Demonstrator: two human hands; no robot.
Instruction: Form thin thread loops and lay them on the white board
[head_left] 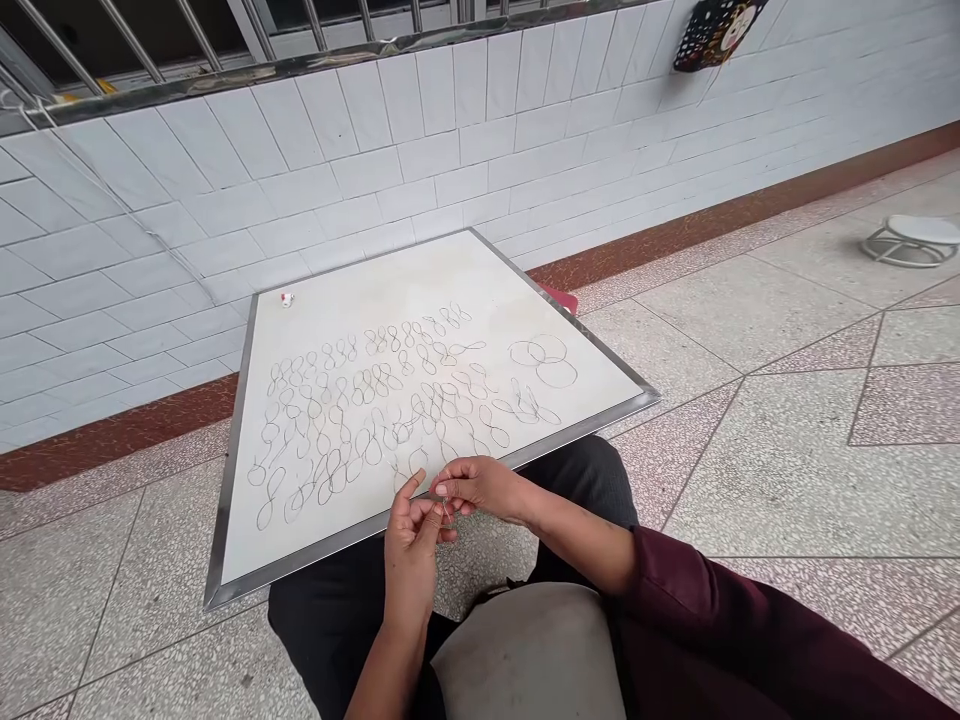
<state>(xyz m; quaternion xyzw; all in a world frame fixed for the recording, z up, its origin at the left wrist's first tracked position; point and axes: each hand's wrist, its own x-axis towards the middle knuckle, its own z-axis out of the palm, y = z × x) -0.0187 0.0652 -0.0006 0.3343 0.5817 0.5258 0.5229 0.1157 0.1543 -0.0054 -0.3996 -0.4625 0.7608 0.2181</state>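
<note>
Fingers point(409, 487): pinched narrow, left hand point(411, 530) and right hand point(484, 487) both on a thin wire point(446, 508).
Worktop point(405, 275): near edge by the hands.
Twisted loops point(379, 380): rows from the left edge; best kept clear of sleeves.
Plain rings point(545, 361): near the right edge.
Wire: at the near edge; light, even pinching should prevent kinks.

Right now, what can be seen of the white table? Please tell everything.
The table has a flat whitish top with a grey, metallic-looking rim. Its far edge is at the tiled wall, its near edge over the person's legs. Many thin loops lie across it, with three plain rings to the right and a small red-and-white object near the far left corner. The left hand and right hand are at the near edge; contact is unclear.
</note>
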